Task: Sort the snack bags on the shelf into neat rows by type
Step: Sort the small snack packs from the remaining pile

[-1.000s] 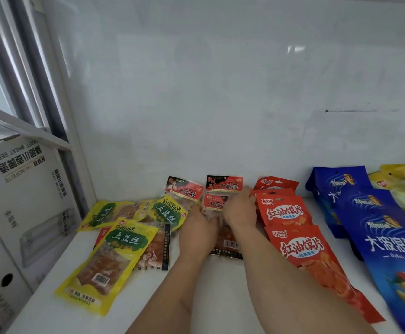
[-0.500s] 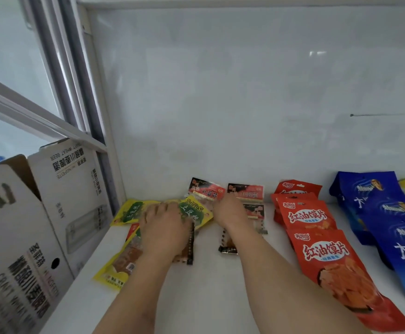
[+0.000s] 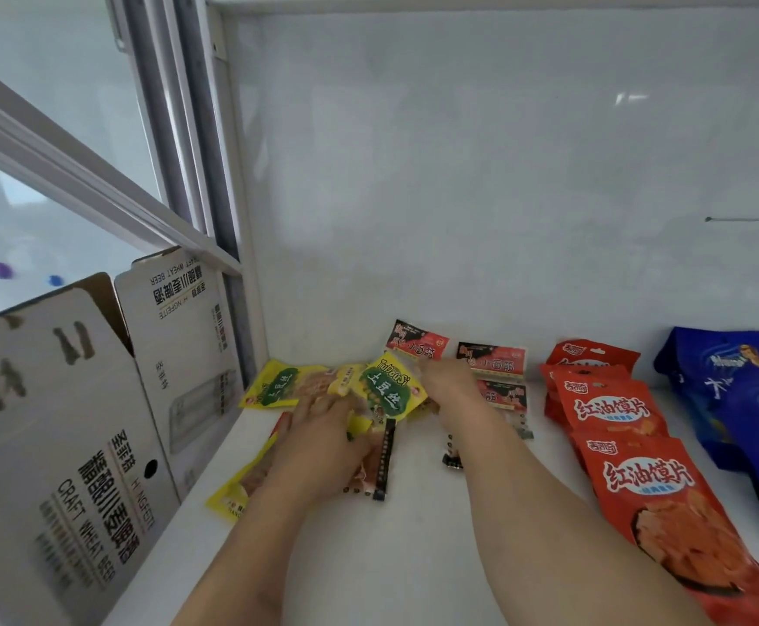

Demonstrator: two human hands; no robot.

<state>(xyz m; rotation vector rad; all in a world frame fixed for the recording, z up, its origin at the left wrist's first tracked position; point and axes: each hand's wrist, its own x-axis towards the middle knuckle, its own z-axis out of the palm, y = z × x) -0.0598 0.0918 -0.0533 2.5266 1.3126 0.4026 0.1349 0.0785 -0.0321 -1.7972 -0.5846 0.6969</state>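
Left hand at 7 o'clock – flat, fingers relaxed, pressing yellow bags. Right hand at 6 o'clock pinching yellow-green bag – red bags at 4 o'clock.

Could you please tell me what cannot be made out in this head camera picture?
- Left hand: fingertips blurred among the yellow bags; its grip is unclear.
- Right hand: fingers hidden behind its own back.
- Blue bags: cut off by the right edge.
- Nearest yellow bag: mostly covered by the left forearm.

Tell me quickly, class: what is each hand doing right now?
Left hand: rests on the mixed packets; grip cannot be told.
Right hand: at the yellow-green packet; fingers hidden, grip cannot be told.
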